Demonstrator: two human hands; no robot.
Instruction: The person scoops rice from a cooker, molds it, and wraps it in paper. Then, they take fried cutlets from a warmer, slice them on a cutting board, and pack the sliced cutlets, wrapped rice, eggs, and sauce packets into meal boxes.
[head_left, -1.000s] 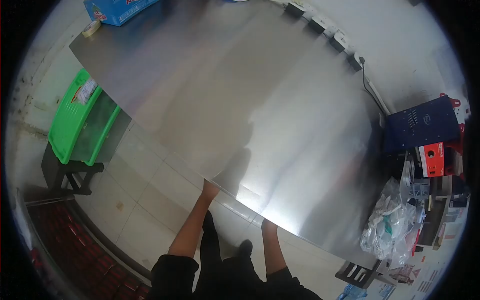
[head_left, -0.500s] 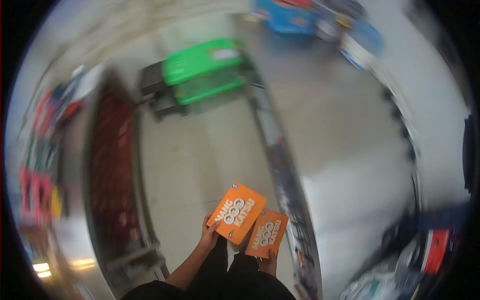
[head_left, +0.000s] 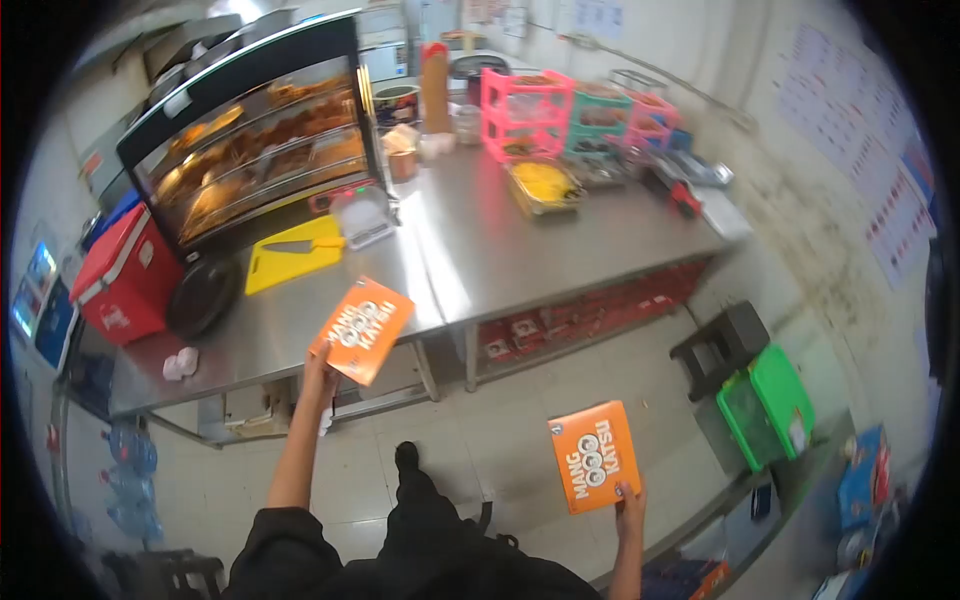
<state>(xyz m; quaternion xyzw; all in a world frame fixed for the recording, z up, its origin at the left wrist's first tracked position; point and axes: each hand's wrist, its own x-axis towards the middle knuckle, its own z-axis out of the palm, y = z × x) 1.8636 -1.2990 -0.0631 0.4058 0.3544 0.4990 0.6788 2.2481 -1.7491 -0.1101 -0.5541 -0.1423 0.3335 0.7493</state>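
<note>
My left hand (head_left: 320, 362) holds an orange flat box (head_left: 362, 328) printed "MANG KATSU" up near the front edge of a steel table (head_left: 480, 250). A second orange box (head_left: 594, 456) of the same kind is in my right hand (head_left: 630, 502), lower and to the right, above the tiled floor. Both arms are stretched out from my dark sleeves.
On the steel table stand a glass food display case (head_left: 260, 130), a yellow cutting board with a knife (head_left: 295, 252), a tray of yellow food (head_left: 543, 184) and pink racks (head_left: 525, 110). A red cooler (head_left: 125, 275) sits at the left. A green bin (head_left: 770, 405) and black stool (head_left: 720, 345) stand on the floor at right.
I have turned around from the bare steel counter to face the food table. Both hands picked up orange boxes, and the two boxes have moved apart, the left one raised.
</note>
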